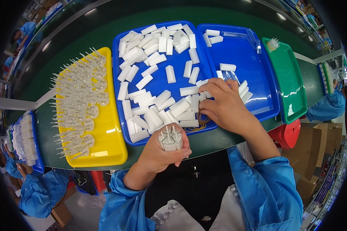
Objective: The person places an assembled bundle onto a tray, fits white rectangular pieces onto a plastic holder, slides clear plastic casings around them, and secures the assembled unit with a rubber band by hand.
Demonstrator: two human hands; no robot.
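Note:
My left hand (162,152) is wrapped round a bundle of clear plastic pieces (170,136) with white parts among them. The bundle's round end faces up and shows wedge-shaped sections. Over the seam between two blue trays, my right hand (225,102) has its fingers and thumb curled about a white block (206,94), which they partly hide. Many more white blocks (144,81) lie loose in the left blue tray (181,57). Below my right thumb, tan rubber bands (199,124) rest at that tray's near edge.
The right blue tray (254,77) holds a few white blocks and clear plastic pieces (235,35). To the left, a yellow tray (112,138) bears many bundles with thin upright pins (81,96). A green tray (295,84) holds one small bundle (273,44). A red stool (287,134) stands below.

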